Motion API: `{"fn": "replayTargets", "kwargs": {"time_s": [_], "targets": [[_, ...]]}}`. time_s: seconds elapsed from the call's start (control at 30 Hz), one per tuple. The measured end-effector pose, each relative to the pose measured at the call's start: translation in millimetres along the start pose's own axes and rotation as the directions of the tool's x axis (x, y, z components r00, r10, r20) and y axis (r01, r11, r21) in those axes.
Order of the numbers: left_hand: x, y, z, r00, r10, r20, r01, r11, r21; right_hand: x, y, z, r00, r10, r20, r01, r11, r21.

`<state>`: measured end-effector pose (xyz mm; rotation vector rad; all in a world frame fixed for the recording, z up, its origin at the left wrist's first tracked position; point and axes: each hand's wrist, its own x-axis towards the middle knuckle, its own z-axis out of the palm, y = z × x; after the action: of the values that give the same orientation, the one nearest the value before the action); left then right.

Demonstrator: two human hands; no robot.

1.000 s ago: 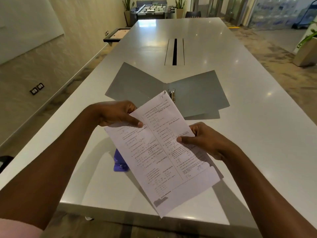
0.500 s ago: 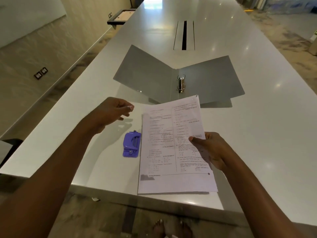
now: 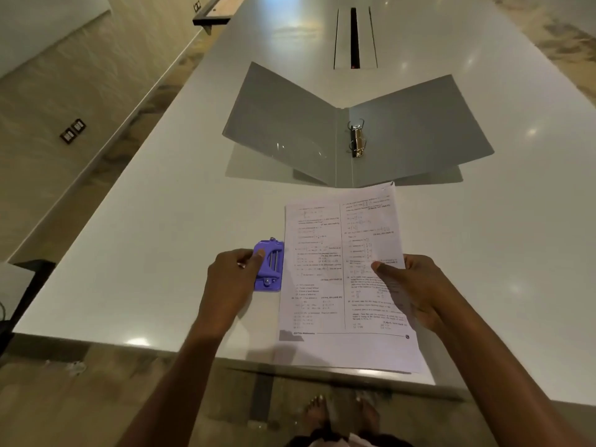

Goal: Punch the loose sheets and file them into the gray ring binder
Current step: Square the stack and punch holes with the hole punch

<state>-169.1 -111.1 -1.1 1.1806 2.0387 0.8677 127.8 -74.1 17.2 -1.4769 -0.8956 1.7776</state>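
Observation:
The printed sheets (image 3: 325,279) are held flat just above the table's near edge, with my right hand (image 3: 409,288) pinching their right side, thumb on top. Directly left of the paper sits a purple hole punch (image 3: 270,267) on the table. My left hand (image 3: 230,282) grips the punch's left side, thumb on its top. Beyond the sheets the gray ring binder (image 3: 280,130) lies open, covers raised in a shallow V, its metal rings (image 3: 356,138) standing parted at the spine.
The long white table (image 3: 154,240) runs away from me, with a cable slot (image 3: 354,37) down its middle beyond the binder. A dark-framed tray (image 3: 219,9) juts out at the far left edge. My bare feet (image 3: 342,411) show below the table's near edge.
My left hand dropped from mid-air onto the purple punch and took hold of it. The sheets, earlier held tilted by both hands, are now level in my right hand alone.

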Motion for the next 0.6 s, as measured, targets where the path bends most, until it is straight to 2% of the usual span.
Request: {"fn": "replayTargets", "kwargs": {"time_s": [0.23,0.6], "targets": [[5,-2,-3,0.999,-0.051,-0.013,0.049,0.995,-0.088,5,1,-2,0.999,0.028,-0.021,-0.028,1.000,-0.002],[19,-3,-13,0.995,-0.084,0.057,0.088,0.993,-0.079,10,10,9,0.997,0.012,-0.081,-0.014,1.000,-0.027]]}}
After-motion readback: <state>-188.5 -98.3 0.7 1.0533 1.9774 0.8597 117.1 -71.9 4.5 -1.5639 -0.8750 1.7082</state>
